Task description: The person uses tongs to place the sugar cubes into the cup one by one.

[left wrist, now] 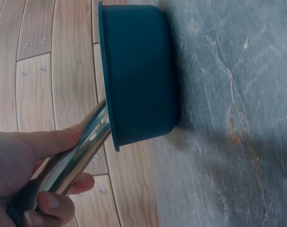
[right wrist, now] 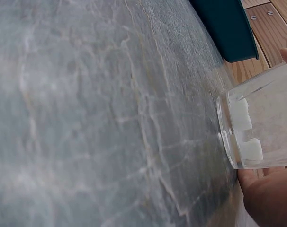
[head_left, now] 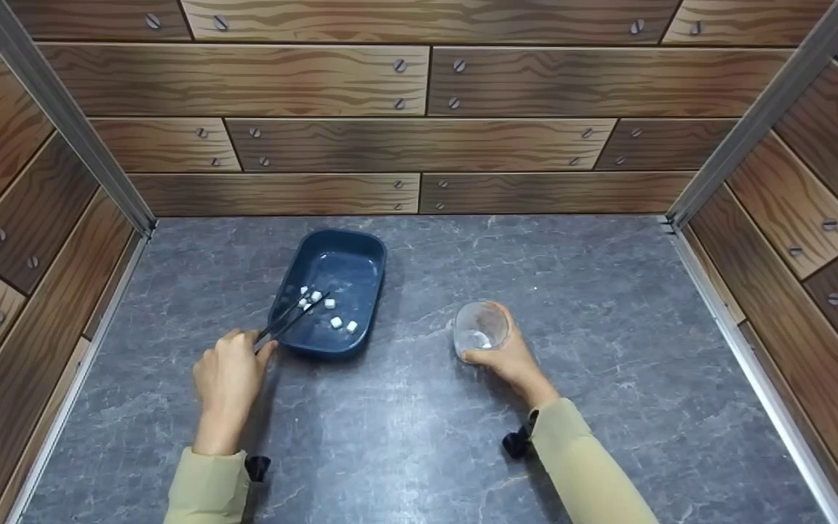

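My left hand (head_left: 228, 372) grips a pair of metal tongs (left wrist: 82, 156), whose tips reach over the rim into a dark blue rectangular dish (head_left: 346, 273). Several small white cubes (head_left: 337, 322) lie in the dish, some of them close around the tong tips. Whether a cube is caught between the tips I cannot tell. My right hand (head_left: 510, 356) holds a clear glass (head_left: 479, 327) round its side, to the right of the dish. White cubes (right wrist: 251, 149) rest at the bottom of the glass, two of them visible in the right wrist view.
A grey marbled tabletop (head_left: 404, 422) lies under everything. Wood-patterned panels (head_left: 419, 145) stand at the back and both sides, with metal edge strips (head_left: 753, 407) along the tabletop. A tiny white speck (head_left: 535, 288) lies beyond the glass.
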Demonstrator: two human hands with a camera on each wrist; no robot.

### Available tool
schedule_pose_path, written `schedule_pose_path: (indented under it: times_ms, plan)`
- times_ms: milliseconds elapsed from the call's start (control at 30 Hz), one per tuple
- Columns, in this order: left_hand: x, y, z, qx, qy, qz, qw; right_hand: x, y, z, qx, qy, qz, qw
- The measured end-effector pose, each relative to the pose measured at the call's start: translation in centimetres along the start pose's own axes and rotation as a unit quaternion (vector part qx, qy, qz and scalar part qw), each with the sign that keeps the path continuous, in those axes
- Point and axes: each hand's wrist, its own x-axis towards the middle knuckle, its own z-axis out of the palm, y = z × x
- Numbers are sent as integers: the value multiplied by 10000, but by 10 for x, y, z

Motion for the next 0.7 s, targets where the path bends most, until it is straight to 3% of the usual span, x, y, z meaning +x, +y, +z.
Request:
schedule_pose_path:
  times_ms: [133, 533, 700]
  plan:
    - [1, 0, 1, 75, 21, -53, 10000, 0, 0, 0, -19, 36, -24, 10000]
    - [7, 8, -4, 384, -393, -228, 9982, 1, 0, 1, 84, 16, -181, 9998]
    - [10, 10, -4, 460, -485, -272, 9974, -9, -24, 3, 13, -68, -172, 9998]
